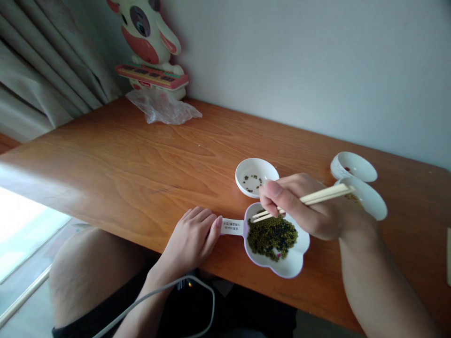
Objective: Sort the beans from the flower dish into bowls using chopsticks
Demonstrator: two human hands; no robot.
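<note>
My right hand (313, 204) is closed around a pair of wooden chopsticks (326, 193). Their tips reach down to the small green beans (269, 237), which look like mung beans, at the upper left of a white, purple-rimmed, cloud-shaped dish (298, 263). Some darker beans and a small pink piece lie among them. With fingers curled and thumb at the end of the dish's labelled handle (232, 227), my left hand (193, 237) grips it near the table edge. Just behind the dish stands a white bowl (255, 165) with several green beans inside.
Two more white bowls stand at the right: the farther one (361, 164) contains something reddish, the nearer one (375, 203) pale yellowish bits, partly hidden by my hand. At the back left are a cow-shaped toy keyboard (151, 75) and a clear plastic bag (165, 109). A cable (141, 300) crosses my left forearm.
</note>
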